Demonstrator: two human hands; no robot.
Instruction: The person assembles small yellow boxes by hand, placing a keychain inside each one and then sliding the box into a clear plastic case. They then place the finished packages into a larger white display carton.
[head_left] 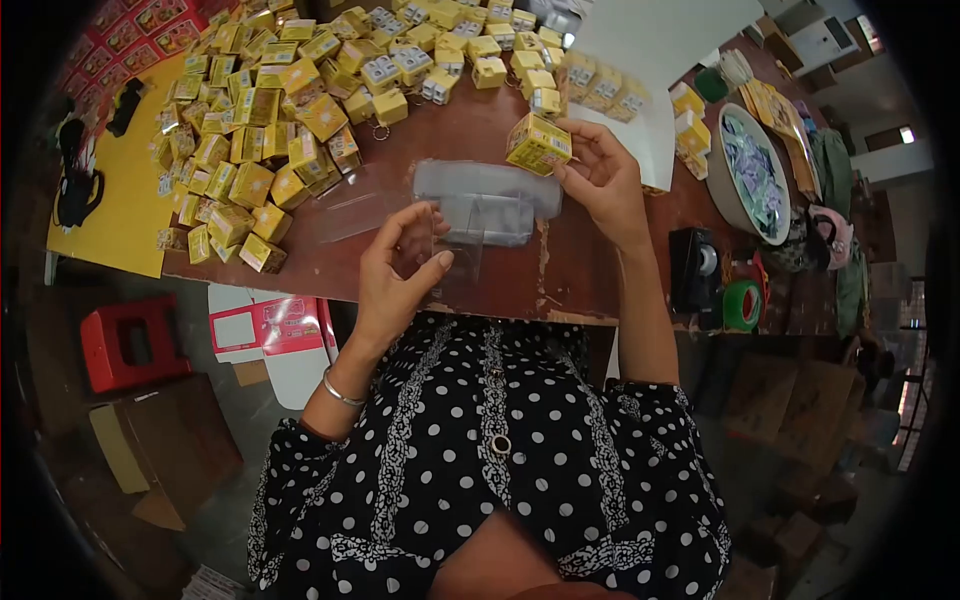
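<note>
My right hand pinches a small yellow printed carton with a barcode on its side, raised above the brown table. My left hand is curled, thumb and fingers round a thin clear plastic piece; its exact shape is hard to make out. Just beyond, several clear plastic trays or covers lie flat on the table. A big heap of similar yellow cartons spreads over the left and back. Yellow block-shaped key chains with grey-white tops sit at the back, some with metal rings showing.
An open white carton holds more yellow pieces at the back right. Further right stand a round basin of small packets, a tape dispenser and a green tape roll. A red stool stands on the floor at left.
</note>
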